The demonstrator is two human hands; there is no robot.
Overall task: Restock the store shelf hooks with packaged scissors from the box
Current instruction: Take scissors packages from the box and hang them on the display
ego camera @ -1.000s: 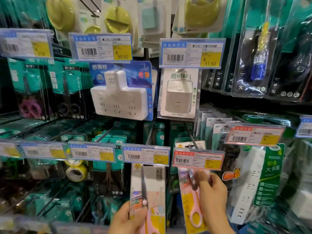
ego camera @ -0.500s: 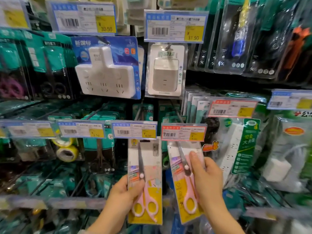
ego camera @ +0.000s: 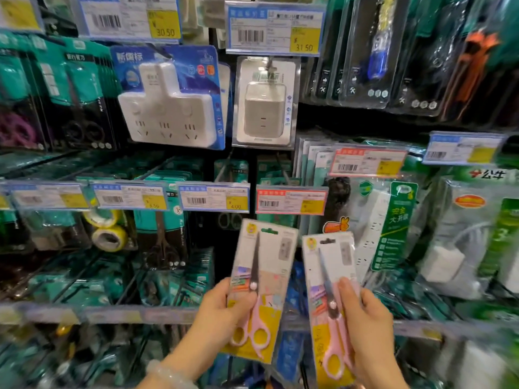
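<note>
I hold two carded packs of pink-handled scissors in front of the shelf. My left hand [ego camera: 222, 313] grips the left pack [ego camera: 269, 259] by its left edge, thumb across the front. My right hand [ego camera: 368, 327] grips the right pack [ego camera: 334, 265] from its right side, thumb over the blades. Both packs are upright, slightly tilted, and hang free of any hook, a little below the blue price tag marked 4.00 [ego camera: 214, 197] and the red price tag [ego camera: 292, 202]. The box is not in view.
Hooks with teal scissor packs [ego camera: 160, 234] and yellow tape rolls [ego camera: 108, 234] fill the left. White socket adapters [ego camera: 171, 108] hang above. A bagged power strip [ego camera: 387, 226] hangs at the right. A shelf rail [ego camera: 112, 315] runs across below.
Both packs have come down and away from the price tags, and their hang holes are now in plain view. The view has tilted downward and moved closer.
</note>
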